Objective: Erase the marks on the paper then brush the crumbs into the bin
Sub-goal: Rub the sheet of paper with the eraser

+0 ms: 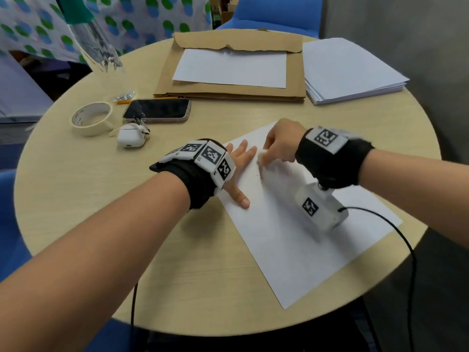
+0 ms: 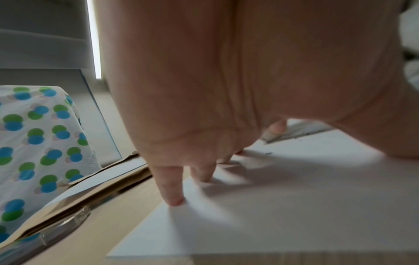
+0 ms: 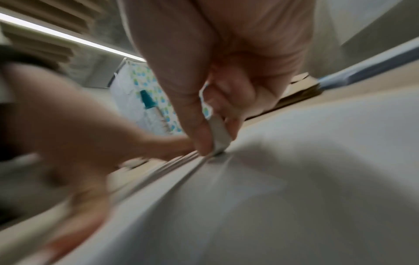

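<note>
A white sheet of paper (image 1: 299, 240) lies slanted on the round wooden table (image 1: 101, 194). My left hand (image 1: 238, 174) lies flat on the sheet's left edge, fingers spread and straight, pressing it down (image 2: 174, 197). My right hand (image 1: 276, 148) pinches a white eraser (image 1: 262, 158) between thumb and fingers, its lower end touching the paper (image 3: 217, 139) just right of the left hand. The right hand and eraser look blurred. A few dark specks lie on the paper (image 2: 301, 139) near the eraser. No bin shows in any view.
A tape roll (image 1: 91, 118), a phone (image 1: 157, 110), a white earbud case (image 1: 130, 138) and a pencil (image 1: 124, 101) lie at the left. A brown envelope (image 1: 228, 92) with a sheet on it and a paper stack (image 1: 350, 69) sit at the back. Blue chairs surround the table.
</note>
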A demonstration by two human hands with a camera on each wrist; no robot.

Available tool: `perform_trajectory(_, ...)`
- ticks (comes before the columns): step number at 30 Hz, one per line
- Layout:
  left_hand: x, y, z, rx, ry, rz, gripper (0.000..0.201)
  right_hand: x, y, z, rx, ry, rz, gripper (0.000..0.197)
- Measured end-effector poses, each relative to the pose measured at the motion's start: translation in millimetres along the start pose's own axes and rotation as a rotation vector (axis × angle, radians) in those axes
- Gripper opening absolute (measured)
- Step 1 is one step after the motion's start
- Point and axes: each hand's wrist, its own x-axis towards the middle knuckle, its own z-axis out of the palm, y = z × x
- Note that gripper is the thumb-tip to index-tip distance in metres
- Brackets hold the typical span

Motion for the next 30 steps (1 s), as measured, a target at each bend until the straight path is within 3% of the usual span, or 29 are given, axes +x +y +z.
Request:
perform_trajectory(2, 2.1, -0.7, 1.3, 0.002, 0.003, 0.004, 0.132, -10.3, 2.4, 12.1, -0.032, -0.048, -0.053, 0.017)
perform_trajectory(6, 2.9, 1.1, 0.4, 0.013, -0.014, 0.011, 0.133, -27.7, 2.1, 15.5, -0.05, -0.324, -0.092, 0.017)
perform_trajectory(8, 1.8, 2.7, -1.8, 0.024, -0.025, 0.009, 0.131, -17.5, 1.8, 2.9, -0.038, -0.292, -0.04, 0.013)
perform_trajectory(11, 0.0, 3.6, -2.4, 0.032, -0.018, 0.009, 0.129, -0.8, 3.2, -7.6, 0.035, -0.109, 0.005, 0.022)
perform_trajectory(14, 0.1, 2.0, -1.2, 0.021, -0.011, 0.012, 0.13, -8.7, 9.0, 5.0, -0.001, -0.049, -0.038, 0.016)
perform_trajectory(20, -0.1, 3.9, -2.7, 0.024, -0.022, 0.038, 0.132, -22.9, 13.3, 4.5, -0.035, -0.289, -0.059, 0.015)
perform_trajectory(26, -2.0, 4.6, -3.8, 0.017, -0.018, 0.029, 0.131, -3.5, 4.4, -1.4, -0.073, -0.042, -0.043, 0.016)
perform_trajectory(30, -1.8, 3.6, -4.7, 0.007, -0.023, 0.044, 0.13, -29.0, 15.5, 14.0, -0.074, -0.269, -0.093, 0.019)
